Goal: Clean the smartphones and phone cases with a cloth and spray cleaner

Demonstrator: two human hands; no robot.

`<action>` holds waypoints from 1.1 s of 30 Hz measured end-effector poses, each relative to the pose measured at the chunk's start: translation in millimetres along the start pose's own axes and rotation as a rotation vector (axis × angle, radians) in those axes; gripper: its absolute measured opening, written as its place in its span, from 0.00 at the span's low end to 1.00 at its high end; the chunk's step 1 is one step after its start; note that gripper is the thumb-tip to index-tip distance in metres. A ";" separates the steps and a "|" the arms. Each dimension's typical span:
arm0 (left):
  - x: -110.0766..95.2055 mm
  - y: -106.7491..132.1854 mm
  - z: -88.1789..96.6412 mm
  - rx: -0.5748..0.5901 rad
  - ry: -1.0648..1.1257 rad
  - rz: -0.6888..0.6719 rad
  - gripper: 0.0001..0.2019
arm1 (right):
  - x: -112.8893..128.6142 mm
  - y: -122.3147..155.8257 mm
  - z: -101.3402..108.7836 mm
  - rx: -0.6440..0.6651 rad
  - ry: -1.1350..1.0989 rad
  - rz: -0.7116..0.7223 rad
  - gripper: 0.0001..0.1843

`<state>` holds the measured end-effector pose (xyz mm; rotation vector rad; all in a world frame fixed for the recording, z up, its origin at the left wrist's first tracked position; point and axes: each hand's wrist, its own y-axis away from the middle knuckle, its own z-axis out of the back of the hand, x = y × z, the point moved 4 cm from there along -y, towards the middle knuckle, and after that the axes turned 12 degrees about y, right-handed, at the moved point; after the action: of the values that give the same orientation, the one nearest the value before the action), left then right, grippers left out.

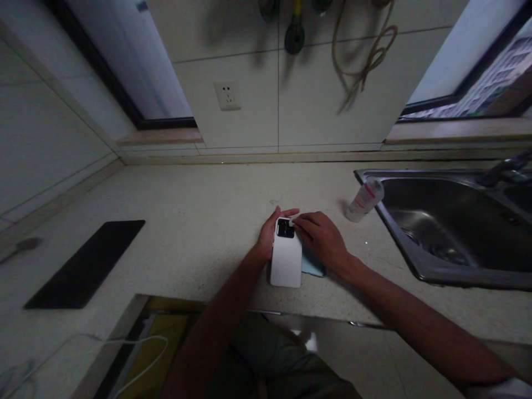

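White phone in left hand

I'm looking down into a kitchen: a pale worktop runs along a tiled wall, and let into it on the right I see a stainless-steel sink with a tap. A wall socket sits above the worktop, and a yellow pipe meets a dark fitting. Whether this kitchen belongs to a home, I can't tell from here.
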<state>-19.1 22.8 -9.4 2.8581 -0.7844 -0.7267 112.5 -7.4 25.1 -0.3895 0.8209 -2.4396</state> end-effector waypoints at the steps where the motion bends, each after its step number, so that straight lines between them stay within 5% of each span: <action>1: 0.7 -0.5 0.0 -0.002 0.014 0.004 0.24 | 0.5 0.1 -2.1 -0.020 -0.020 0.001 0.13; 11: 6.6 0.2 -3.0 -0.054 0.169 0.109 0.36 | 24.8 -0.6 -7.8 -0.084 -0.121 0.176 0.18; 20: -5.0 3.2 1.3 -0.055 0.015 -0.051 0.40 | 39.6 3.1 -1.8 -0.034 -0.138 0.304 0.15; 33: -16.4 3.2 -0.4 -0.129 0.059 -0.081 0.28 | 58.1 12.9 -1.7 0.048 -0.177 0.502 0.11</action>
<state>-32.7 28.2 -1.4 2.7949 -0.5944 -0.6728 69.3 -48.3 21.5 -0.3284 0.6849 -1.9260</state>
